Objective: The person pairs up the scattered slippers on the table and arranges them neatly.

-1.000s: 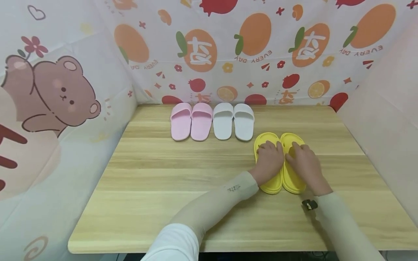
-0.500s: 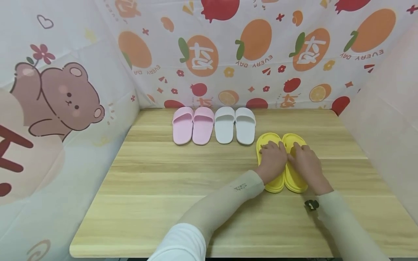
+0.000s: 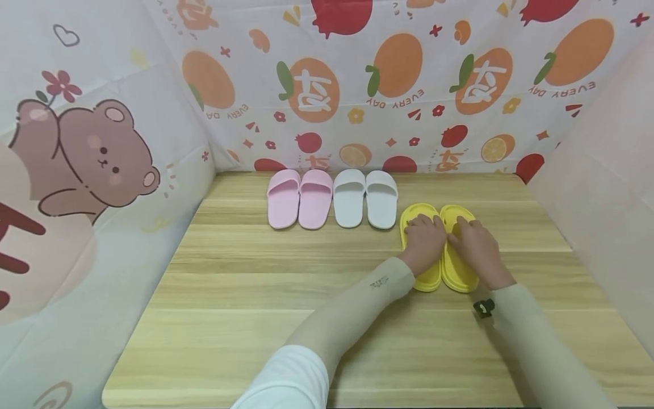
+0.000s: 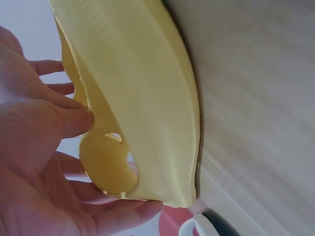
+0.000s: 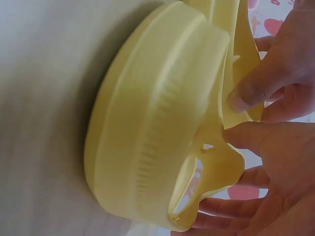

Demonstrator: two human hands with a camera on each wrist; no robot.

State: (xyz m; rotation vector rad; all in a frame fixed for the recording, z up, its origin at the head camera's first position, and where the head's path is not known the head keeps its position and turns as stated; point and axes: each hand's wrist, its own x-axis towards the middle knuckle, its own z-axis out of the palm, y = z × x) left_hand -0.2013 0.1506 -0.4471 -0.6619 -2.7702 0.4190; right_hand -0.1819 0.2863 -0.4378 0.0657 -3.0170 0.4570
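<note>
In the head view, a pair of yellow slippers (image 3: 462, 271) lies side by side on the wooden table, toes pointing away from me. My left hand (image 3: 425, 241) grips the left slipper's strap, and my right hand (image 3: 477, 250) holds the strap of the right one. The left wrist view has the left yellow slipper (image 4: 142, 93) seen from its side, the thumb over the strap's edge and fingers beyond it. From the right wrist, the right slipper (image 5: 157, 113) shows the same kind of pinch; the other hand (image 5: 288, 64) is behind it. Both hands hide much of the straps.
White slippers (image 3: 381, 204) stand in a pair at the table's back, left of the yellow ones. Beside them is a pink pair (image 3: 314, 205). Fruit-printed cloth (image 3: 398, 113) covers the back wall, and cloth walls flank the wooden table (image 3: 255, 295).
Both hands and the yellow slippers have slid a little farther back over the table, nearer the row of white slippers. The head view has shifted slightly. Both grips look the same.
</note>
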